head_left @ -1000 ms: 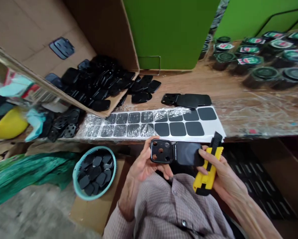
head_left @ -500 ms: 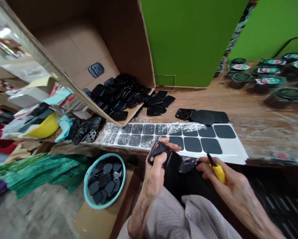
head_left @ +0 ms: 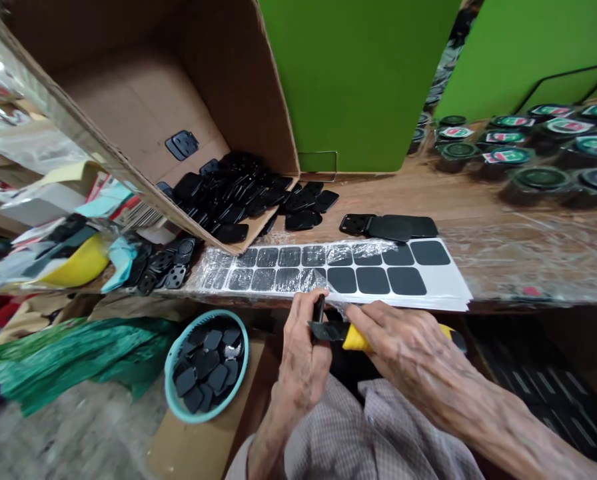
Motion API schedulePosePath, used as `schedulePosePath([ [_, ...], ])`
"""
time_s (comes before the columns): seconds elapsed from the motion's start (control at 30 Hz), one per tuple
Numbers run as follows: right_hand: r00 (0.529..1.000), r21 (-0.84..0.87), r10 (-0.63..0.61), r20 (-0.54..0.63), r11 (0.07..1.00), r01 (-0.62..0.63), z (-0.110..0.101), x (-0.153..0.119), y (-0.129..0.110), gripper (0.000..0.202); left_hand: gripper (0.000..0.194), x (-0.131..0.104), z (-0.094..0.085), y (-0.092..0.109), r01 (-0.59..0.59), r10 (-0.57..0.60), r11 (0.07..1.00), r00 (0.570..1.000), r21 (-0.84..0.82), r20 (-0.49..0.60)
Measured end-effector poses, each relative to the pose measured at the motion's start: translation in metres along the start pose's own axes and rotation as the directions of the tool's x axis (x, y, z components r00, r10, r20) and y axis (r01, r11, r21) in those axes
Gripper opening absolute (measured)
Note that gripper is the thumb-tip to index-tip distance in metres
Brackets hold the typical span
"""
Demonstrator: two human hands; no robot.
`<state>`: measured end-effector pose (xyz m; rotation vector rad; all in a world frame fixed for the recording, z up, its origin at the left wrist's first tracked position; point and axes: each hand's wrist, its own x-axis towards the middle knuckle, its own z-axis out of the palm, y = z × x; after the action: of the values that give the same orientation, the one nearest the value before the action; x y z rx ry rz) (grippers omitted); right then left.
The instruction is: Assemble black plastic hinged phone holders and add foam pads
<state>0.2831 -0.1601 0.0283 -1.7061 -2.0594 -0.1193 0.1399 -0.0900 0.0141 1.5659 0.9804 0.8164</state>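
Observation:
My left hand (head_left: pixel 301 353) is closed on a small black plastic plate (head_left: pixel 320 309), turned nearly edge-on and mostly hidden by the fingers. My right hand (head_left: pixel 408 340) grips a yellow-handled knife (head_left: pixel 356 339). Its dark blade (head_left: pixel 328 331) points left and lies against or just in front of the plate; contact is not clear. Right behind both hands, a white sheet of dark rounded-square stickers (head_left: pixel 373 280) lies along the bench edge, partly under clear film. Beyond the sheet rest several long black pieces (head_left: pixel 403 227).
A cardboard box (head_left: pixel 203 87) on its side spills black plastic plates (head_left: pixel 238 190) onto the wooden bench (head_left: pixel 508 247). Below left, a turquoise basket (head_left: pixel 167 373) holds more black pieces. Lidded containers (head_left: pixel 533 180) stand at right. Green panels (head_left: pixel 338 80) rise behind.
My right hand has moved left, bringing the knife to the plate. My left hand has turned the plate from face-up to nearly edge-on. The whole view has shifted slightly.

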Motion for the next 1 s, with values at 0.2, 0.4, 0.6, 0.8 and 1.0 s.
schedulePosePath([
  [0.2, 0.996, -0.083, -0.045, -0.080, 0.996, 0.038, -0.001, -0.003, 0.003, 0.030, 0.034, -0.003, -0.003, -0.004, 0.010, -0.010, 1.000, 1.000, 0.008, 0.014],
  [0.4, 0.997, -0.094, 0.068, 0.026, 0.993, -0.065, 0.015, -0.014, 0.019, 0.039, 0.026, -0.011, -0.003, -0.012, -0.030, 0.027, 0.992, 0.999, 0.122, 0.026],
  [0.6, 0.931, 0.352, 0.331, 0.156, 0.862, -0.365, 0.026, -0.017, 0.042, 0.024, 0.019, -0.007, 0.000, -0.004, 0.186, -0.176, 0.930, 0.982, -0.317, 0.061],
  [0.8, 0.854, 0.715, 0.381, 0.355, 0.478, -0.511, 0.039, -0.021, 0.023, 0.030, 0.023, 0.014, 0.009, -0.003, 0.339, -0.367, 0.552, 0.919, -0.762, 0.143],
  [1.0, 0.714, 0.601, 0.567, 0.411, 0.420, -0.680, 0.021, -0.006, 0.086, 0.046, 0.029, 0.103, -0.020, -0.012, 0.105, -0.094, 0.984, 0.992, 0.143, -0.081],
])
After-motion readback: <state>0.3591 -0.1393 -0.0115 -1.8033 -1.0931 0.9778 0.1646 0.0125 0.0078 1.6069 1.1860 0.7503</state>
